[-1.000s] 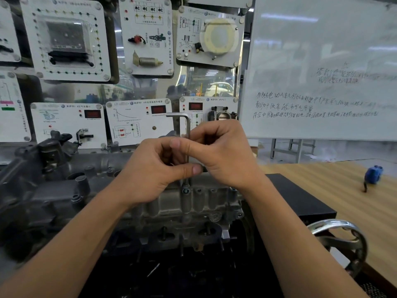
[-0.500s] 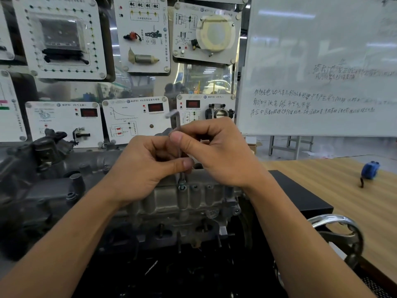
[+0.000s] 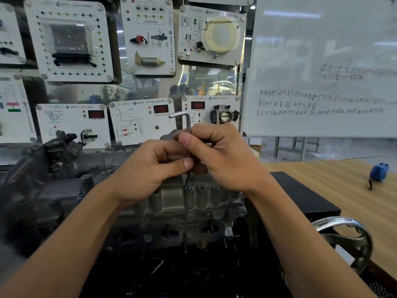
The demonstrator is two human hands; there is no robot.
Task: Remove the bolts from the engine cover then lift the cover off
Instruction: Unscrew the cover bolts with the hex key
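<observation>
A grey metal engine cover (image 3: 171,198) lies across the engine in front of me. An L-shaped hex key (image 3: 186,120) stands upright, its lower tip in a bolt (image 3: 188,187) on the cover's near edge. My left hand (image 3: 148,168) and my right hand (image 3: 219,155) both pinch the key's vertical shaft between thumb and fingers, meeting just above the bolt. The short arm of the key points left above my hands. More bolt holes (image 3: 202,188) sit in a row right of the bolt.
White training panels (image 3: 141,121) hang behind the engine. A whiteboard (image 3: 322,67) stands at the right. A wooden table (image 3: 343,181) holds a blue tape measure (image 3: 379,172). A black box (image 3: 300,194) and a chrome handwheel (image 3: 348,237) sit right of the engine.
The key's short arm has turned, swinging round between frames, and points left again now. Both hands stay on the shaft over the same bolt.
</observation>
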